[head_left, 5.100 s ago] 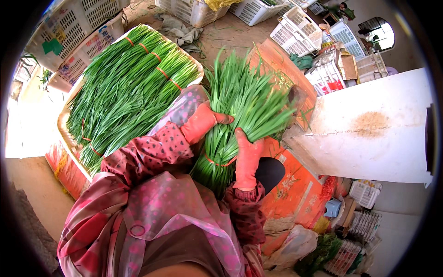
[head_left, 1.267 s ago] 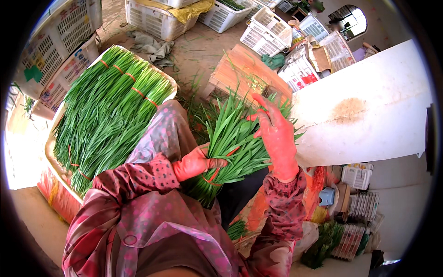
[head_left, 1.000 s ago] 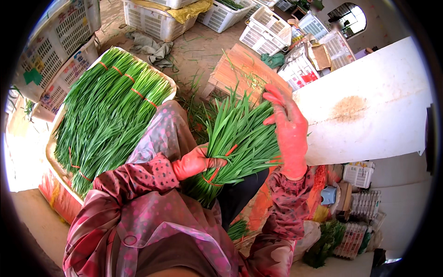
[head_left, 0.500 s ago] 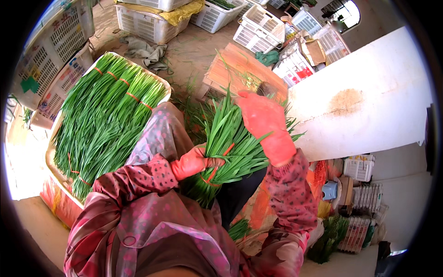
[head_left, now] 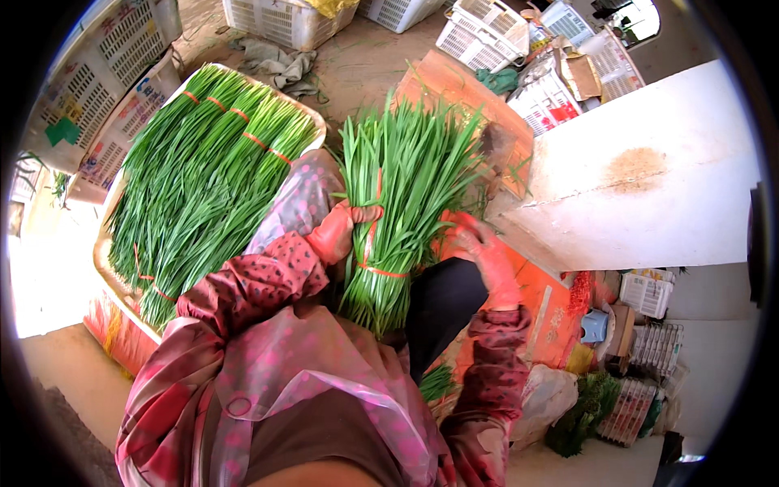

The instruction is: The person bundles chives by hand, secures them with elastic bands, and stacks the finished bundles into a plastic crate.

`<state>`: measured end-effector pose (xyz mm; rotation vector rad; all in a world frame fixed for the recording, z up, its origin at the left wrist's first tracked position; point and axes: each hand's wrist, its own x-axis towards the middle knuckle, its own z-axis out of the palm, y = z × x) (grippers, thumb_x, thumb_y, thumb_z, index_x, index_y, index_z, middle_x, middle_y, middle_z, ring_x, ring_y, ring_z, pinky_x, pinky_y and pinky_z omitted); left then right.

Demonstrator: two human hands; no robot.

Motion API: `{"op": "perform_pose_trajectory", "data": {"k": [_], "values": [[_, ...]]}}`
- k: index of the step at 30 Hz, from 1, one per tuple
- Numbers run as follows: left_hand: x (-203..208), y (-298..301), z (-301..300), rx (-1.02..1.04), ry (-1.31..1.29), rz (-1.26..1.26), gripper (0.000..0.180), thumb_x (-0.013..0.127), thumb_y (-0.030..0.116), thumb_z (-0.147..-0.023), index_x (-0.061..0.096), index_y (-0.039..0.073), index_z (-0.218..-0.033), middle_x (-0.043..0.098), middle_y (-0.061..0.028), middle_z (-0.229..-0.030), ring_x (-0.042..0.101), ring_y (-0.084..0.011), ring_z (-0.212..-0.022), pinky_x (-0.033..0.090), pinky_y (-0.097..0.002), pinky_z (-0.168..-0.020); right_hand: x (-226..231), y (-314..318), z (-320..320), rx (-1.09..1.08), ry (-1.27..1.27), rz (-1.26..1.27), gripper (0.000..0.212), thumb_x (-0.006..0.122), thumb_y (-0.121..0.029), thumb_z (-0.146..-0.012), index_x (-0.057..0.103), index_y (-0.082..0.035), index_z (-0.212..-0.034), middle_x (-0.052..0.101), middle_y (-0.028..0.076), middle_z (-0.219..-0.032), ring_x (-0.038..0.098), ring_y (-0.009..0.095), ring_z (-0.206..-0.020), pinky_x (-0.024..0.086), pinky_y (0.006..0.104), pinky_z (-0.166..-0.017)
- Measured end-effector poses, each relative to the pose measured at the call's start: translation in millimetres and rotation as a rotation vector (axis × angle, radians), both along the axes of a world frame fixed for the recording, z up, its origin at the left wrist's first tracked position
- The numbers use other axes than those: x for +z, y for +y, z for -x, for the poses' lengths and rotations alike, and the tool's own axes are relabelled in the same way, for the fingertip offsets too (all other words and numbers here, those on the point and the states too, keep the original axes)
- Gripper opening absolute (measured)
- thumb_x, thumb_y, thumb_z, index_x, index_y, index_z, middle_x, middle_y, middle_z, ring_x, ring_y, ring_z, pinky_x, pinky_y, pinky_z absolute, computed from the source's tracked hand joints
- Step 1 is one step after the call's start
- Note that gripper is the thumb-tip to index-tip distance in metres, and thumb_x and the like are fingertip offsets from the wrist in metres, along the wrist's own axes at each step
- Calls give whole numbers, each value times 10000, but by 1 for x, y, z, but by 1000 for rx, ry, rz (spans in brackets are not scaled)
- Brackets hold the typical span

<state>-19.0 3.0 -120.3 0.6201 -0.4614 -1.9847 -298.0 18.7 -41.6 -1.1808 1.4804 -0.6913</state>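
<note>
A thick bundle of garlic chives (head_left: 406, 174) stands upright above my lap, leaf ends fanned out at the top. A red band (head_left: 383, 270) circles its lower part, and a red strip runs up its front. My left hand (head_left: 337, 231), in a red rubber glove, is closed on the bundle's left side, thumb over the front. My right hand (head_left: 485, 256), gloved alike, is at the bundle's lower right, over my dark-clad knee. Its fingers are loosely apart, some partly hidden by leaves. At my left, a pale crate (head_left: 105, 261) holds several banded bundles of chives (head_left: 191, 183).
White plastic crates (head_left: 105, 61) are stacked at the far left, with more crates (head_left: 484, 34) at the back. A wooden board (head_left: 442, 81) lies ahead, beside a white slab-like wall (head_left: 633, 174). A grey cloth (head_left: 280, 61) lies on the floor. Loose greens (head_left: 580, 414) lie at the right.
My right hand has come down from the leaf tops to the bundle's lower right side. The bundle, tilted right before, now stands upright with its leaves fanned. My left hand keeps its hold.
</note>
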Motion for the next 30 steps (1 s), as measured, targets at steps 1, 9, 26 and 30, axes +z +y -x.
{"op": "perform_pose_trajectory", "data": {"k": [1,9,26,30], "values": [[-2,-1,-2,-21,-14,-4,314,709,153,-866,649,41,-1152,717,-75,-1020,690,-215,-880,546,-372,-860,-10,9,-17,-16,-187,-18,649,674,-381,-921,463,-25,-1421,551,128,-1348,577,196,-1133,485,328,-946],[5,0,-1,-73,-161,138,494,712,195,-888,551,12,-1317,648,-92,-1206,610,-200,-1105,478,-350,-979,-53,4,-81,-206,-401,219,476,662,-216,-906,538,20,-1300,607,82,-1239,568,175,-1108,460,311,-937],[56,-6,-11,27,-235,18,373,641,-58,-831,607,-49,-1203,701,-123,-1061,689,-246,-931,551,-390,-872,-22,30,-117,-614,-490,319,366,663,-13,-831,604,49,-1187,641,73,-1108,610,176,-958,480,308,-895],[46,-2,-18,60,-170,71,409,628,-76,-808,603,-51,-1215,696,-137,-1075,687,-256,-931,548,-397,-871,-33,32,-116,-669,-578,330,393,652,2,-831,593,62,-1215,637,88,-1136,618,194,-992,483,323,-923]]}}
